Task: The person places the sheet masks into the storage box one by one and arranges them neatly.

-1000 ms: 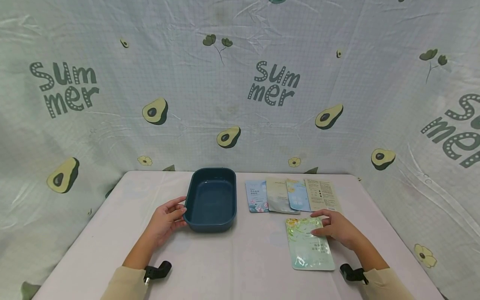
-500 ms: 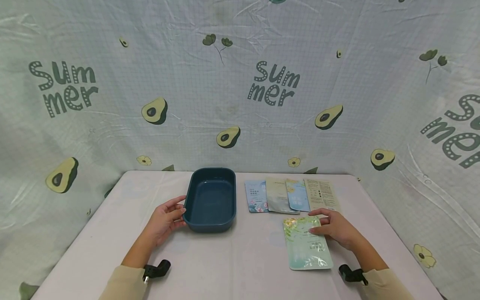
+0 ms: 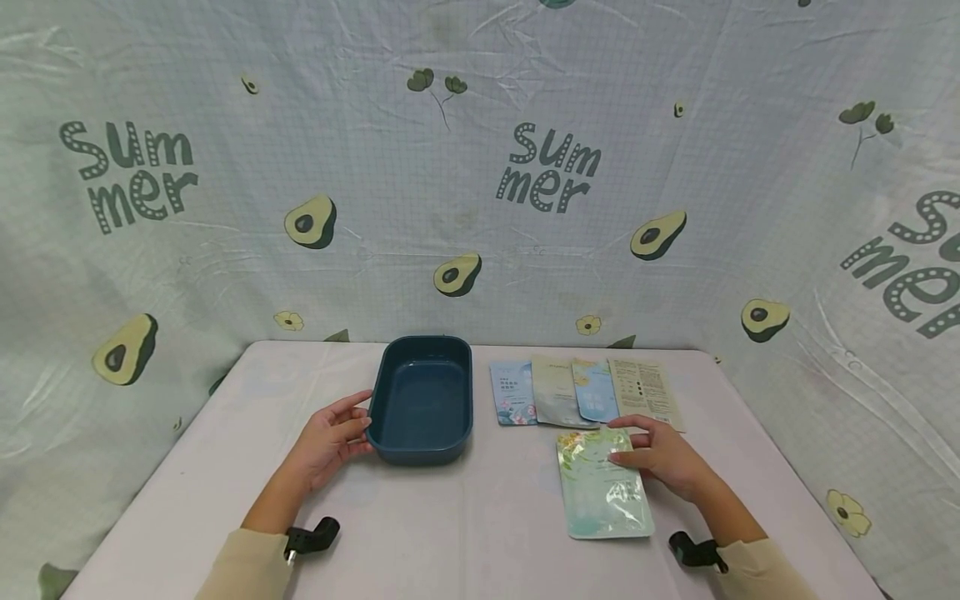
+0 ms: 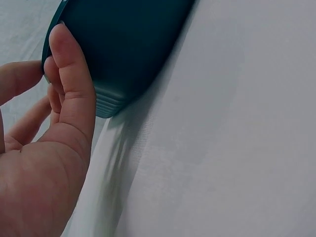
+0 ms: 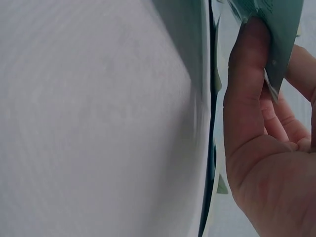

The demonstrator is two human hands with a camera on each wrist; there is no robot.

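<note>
My right hand (image 3: pixel 663 458) pinches a pale green sheet mask packet (image 3: pixel 603 500) at its right edge, thumb on the front face. In the right wrist view the thumb (image 5: pixel 249 74) presses the packet (image 5: pixel 286 34), which is raised off the white surface. My left hand (image 3: pixel 330 437) holds the left side of a dark blue rectangular bin (image 3: pixel 420 457) near its front corner. In the left wrist view the thumb (image 4: pixel 74 74) lies against the bin's wall (image 4: pixel 123 44), with fingertips at its edge. The bin's inside shows nothing in it.
Behind the held packet several more packets lie overlapping in a row: a blue floral one (image 3: pixel 513 396), a silvery beige one (image 3: pixel 558 396), a light blue one (image 3: pixel 596 392) and a beige printed one (image 3: pixel 641 387). A patterned curtain (image 3: pixel 540 275) stands behind the white table (image 3: pixel 480 533).
My right hand has moved a little to the left with the green packet. The left hand and the bin have stayed in place.
</note>
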